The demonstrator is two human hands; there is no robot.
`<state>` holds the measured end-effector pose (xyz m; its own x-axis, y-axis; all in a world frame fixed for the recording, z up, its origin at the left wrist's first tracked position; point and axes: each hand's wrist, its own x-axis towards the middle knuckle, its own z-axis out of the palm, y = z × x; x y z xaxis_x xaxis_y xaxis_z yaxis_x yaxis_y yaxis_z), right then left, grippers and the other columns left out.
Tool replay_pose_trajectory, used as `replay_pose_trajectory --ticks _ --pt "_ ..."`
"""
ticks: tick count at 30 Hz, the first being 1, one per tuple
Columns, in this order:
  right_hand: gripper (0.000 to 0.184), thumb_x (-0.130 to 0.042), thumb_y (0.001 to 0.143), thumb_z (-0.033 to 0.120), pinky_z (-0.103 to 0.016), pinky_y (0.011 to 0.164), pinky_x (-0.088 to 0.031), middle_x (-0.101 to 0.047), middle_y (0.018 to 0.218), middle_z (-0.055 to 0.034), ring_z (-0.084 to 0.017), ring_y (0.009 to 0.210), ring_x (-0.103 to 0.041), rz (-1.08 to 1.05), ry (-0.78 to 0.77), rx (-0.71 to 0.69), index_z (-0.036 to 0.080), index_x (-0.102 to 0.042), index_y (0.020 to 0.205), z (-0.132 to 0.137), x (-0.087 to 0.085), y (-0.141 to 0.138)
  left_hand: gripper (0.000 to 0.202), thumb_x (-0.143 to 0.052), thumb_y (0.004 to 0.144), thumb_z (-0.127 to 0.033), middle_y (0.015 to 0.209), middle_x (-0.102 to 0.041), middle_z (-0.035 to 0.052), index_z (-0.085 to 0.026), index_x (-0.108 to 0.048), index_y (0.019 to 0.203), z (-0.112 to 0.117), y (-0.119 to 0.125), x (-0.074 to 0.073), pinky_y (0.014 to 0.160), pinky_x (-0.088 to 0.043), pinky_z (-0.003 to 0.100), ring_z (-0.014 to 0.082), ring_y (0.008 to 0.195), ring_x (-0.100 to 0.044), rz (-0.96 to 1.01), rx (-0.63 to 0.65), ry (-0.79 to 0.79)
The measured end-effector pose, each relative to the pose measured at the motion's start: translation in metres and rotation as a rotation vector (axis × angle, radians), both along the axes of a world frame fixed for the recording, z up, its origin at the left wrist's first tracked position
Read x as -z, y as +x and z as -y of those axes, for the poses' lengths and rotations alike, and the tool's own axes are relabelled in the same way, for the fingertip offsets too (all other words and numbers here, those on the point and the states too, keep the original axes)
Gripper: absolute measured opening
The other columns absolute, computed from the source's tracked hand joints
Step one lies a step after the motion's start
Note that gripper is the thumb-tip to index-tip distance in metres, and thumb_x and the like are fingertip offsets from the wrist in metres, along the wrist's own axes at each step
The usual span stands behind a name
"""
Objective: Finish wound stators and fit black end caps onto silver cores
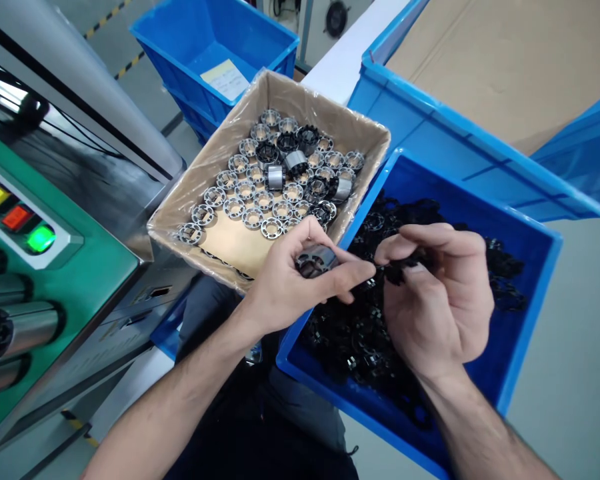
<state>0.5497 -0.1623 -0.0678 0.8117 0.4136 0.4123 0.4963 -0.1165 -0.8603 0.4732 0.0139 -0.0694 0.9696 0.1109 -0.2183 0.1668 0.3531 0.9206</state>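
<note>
My left hand (pixel 300 273) is wrapped round a silver slotted metal ring core (pixel 314 261), held near the front right edge of a lined cardboard box (pixel 215 143). Close to its fingertips, my right hand (pixel 437 293) pinches a small black plastic part (pixel 399 270), partly covered by the fingers. Both hands are over or beside a blue bin (pixel 527 280) holding a heap of black plastic parts (pixel 350 340). Inside the cardboard box stand rows of similar metal ring cores (pixel 263 200). Several cores with black plastic ends (pixel 295 163) lie on top of them.
To the left is a green machine top (pixel 93 267) with metal cylinders (pixel 30 330) and a lit green button (pixel 41 239). Another blue bin (pixel 180 40) with a paper note stands behind. A large blue crate (pixel 420 113) with cardboard (pixel 510 60) is at the upper right.
</note>
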Motion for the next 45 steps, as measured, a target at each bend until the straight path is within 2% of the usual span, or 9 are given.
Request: replay_pose_trajectory --ticks 4,7,11,15,17,22,31,38,45 --pt "0.039 -0.056 0.123 0.028 -0.048 0.104 -0.066 -0.081 0.125 -0.0050 -0.027 0.118 -0.077 -0.098 0.080 -0.084 0.039 -0.078 0.152 0.001 0.002 -0.009 0.049 -0.105 0.091 -0.047 0.091 -0.074 -0.0039 -0.026 -0.078 0.125 -0.001 0.001 -0.001 0.065 -0.046 0.027 0.0128 0.073 -0.062 0.085 0.111 0.189" --pt "0.045 -0.060 0.122 0.024 -0.051 0.113 -0.066 -0.081 0.144 -0.0065 -0.028 0.132 -0.076 -0.057 0.005 -0.145 0.040 -0.077 0.160 0.000 -0.003 -0.008 0.035 -0.100 0.095 -0.048 0.090 -0.073 -0.0020 -0.022 -0.081 0.109 0.000 0.001 -0.003 0.071 -0.049 0.028 0.0139 0.077 -0.060 0.141 0.084 0.240" --pt "0.035 -0.072 0.117 0.024 -0.040 0.084 -0.069 -0.081 0.114 -0.0050 -0.023 0.102 -0.078 0.027 -0.014 -0.060 0.035 -0.085 0.147 -0.002 -0.010 -0.002 0.036 -0.103 0.092 -0.041 0.088 -0.070 -0.0034 -0.024 -0.079 0.113 0.000 -0.001 -0.001 0.072 -0.051 0.026 0.0137 0.078 -0.062 0.173 0.010 0.209" --pt "0.023 -0.084 0.112 0.023 -0.023 0.051 -0.058 -0.084 0.100 0.0031 -0.013 0.067 -0.075 -0.204 0.195 -0.056 0.034 -0.074 0.129 -0.006 -0.011 0.001 0.050 -0.081 0.111 -0.055 0.103 -0.070 -0.0007 -0.032 -0.065 0.153 -0.002 0.000 0.005 0.075 -0.056 0.030 0.0155 0.078 -0.065 0.117 -0.108 -0.050" --pt "0.025 -0.091 0.107 0.021 -0.019 0.048 -0.058 -0.088 0.102 0.0030 -0.011 0.063 -0.077 -0.295 0.255 -0.093 0.029 -0.068 0.111 -0.007 -0.013 0.002 0.048 -0.070 0.116 -0.064 0.095 -0.066 0.0000 -0.028 -0.066 0.148 -0.002 0.002 0.007 0.071 -0.054 0.031 0.0162 0.075 -0.063 0.078 -0.089 -0.095" --pt "0.019 -0.094 0.099 0.011 -0.017 0.054 -0.065 -0.090 0.106 0.0002 -0.008 0.063 -0.077 -0.286 0.186 -0.116 0.025 -0.083 0.103 -0.007 -0.016 0.004 0.055 -0.056 0.119 -0.078 0.078 -0.048 -0.0035 -0.025 -0.070 0.119 0.001 0.001 0.006 0.057 -0.036 0.027 0.0127 0.062 -0.044 0.083 0.020 -0.002" --pt "0.024 -0.084 0.098 0.006 -0.027 0.070 -0.069 -0.086 0.104 -0.0023 -0.017 0.092 -0.082 -0.109 0.083 -0.051 0.028 -0.090 0.106 -0.011 -0.009 0.004 0.055 -0.052 0.120 -0.077 0.094 -0.057 0.0001 -0.034 -0.066 0.151 -0.001 -0.006 0.001 0.066 -0.045 0.031 0.0178 0.075 -0.048 0.024 0.079 0.014" --pt "0.026 -0.083 0.100 0.003 -0.028 0.078 -0.070 -0.089 0.105 -0.0018 -0.017 0.096 -0.085 -0.070 0.098 -0.062 0.028 -0.088 0.106 -0.011 -0.007 0.004 0.054 -0.053 0.120 -0.076 0.127 -0.072 0.0044 -0.034 -0.067 0.151 -0.003 -0.007 0.002 0.076 -0.054 0.027 0.0204 0.104 -0.065 0.037 0.104 0.022" --pt "0.021 -0.088 0.102 0.010 -0.041 0.082 -0.073 -0.088 0.106 -0.0035 -0.023 0.095 -0.085 0.107 0.041 -0.011 0.031 -0.089 0.102 -0.012 -0.002 0.000 0.050 -0.046 0.124 -0.072 0.099 -0.060 0.0006 -0.036 -0.067 0.153 -0.003 -0.009 -0.001 0.074 -0.049 0.031 0.0172 0.082 -0.055 0.037 0.141 0.145"
